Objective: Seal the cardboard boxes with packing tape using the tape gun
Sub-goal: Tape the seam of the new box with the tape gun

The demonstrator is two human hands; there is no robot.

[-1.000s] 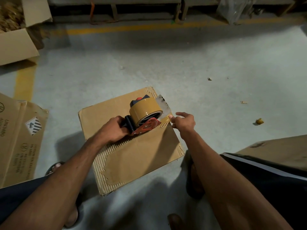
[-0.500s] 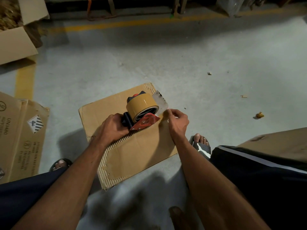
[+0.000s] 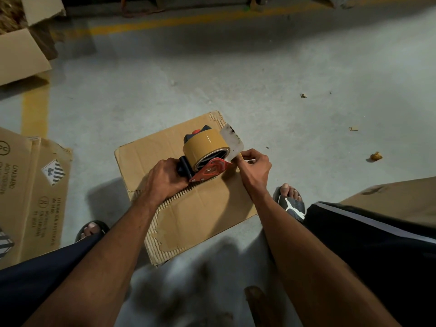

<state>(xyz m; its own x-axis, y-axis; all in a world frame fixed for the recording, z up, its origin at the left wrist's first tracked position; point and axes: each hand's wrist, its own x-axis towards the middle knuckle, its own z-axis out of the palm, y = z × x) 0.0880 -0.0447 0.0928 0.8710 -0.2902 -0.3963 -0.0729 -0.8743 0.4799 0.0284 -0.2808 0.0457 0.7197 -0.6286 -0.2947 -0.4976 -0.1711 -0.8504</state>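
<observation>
Right hand has shifted outward, fingers apparently pinching tape; left hand grips tape gun on box.

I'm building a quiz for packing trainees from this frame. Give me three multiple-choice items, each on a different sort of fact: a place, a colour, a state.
1. Where does the red-framed tape gun sit?
A. above the brown cardboard box between the feet
B. on the yellow floor line
C. inside the open box at far left

2. What colour is the roll of tape on the gun?
A. clear blue
B. tan brown
C. white

3. What is the right hand doing?
A. resting flat on the floor
B. gripping the gun's handle
C. pinching at the tape end by the gun's front

Answers:
1 A, the gun shows over the box top.
2 B, the roll looks glossy tan.
3 C, its fingers meet at the gun's front, while the left hand holds the handle.
</observation>
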